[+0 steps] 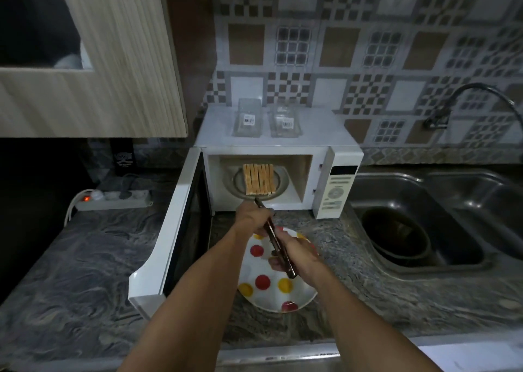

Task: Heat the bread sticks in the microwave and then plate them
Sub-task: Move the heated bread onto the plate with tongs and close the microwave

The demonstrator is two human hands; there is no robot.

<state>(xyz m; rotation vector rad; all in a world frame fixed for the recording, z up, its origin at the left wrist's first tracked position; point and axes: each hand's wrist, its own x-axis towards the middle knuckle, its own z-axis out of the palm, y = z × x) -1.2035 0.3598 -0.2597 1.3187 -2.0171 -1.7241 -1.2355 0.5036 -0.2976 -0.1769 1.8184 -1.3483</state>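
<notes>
Hands gripping one long dark utensil handle: left hand curling round forward part, right hand clamping rear end. Utensil tip reaching under bread sticks, row of sticks lying side by side over glass turntable inside open microwave. Door swinging left. Spotted plate sitting on desk beneath hands. Two clear packs resting on microwave top. Sink lying right.

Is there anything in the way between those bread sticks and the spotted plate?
Nothing visible. The microwave door is swung open to the left, and the plate lies right before the opening, under both hands, below the bread sticks.
</notes>
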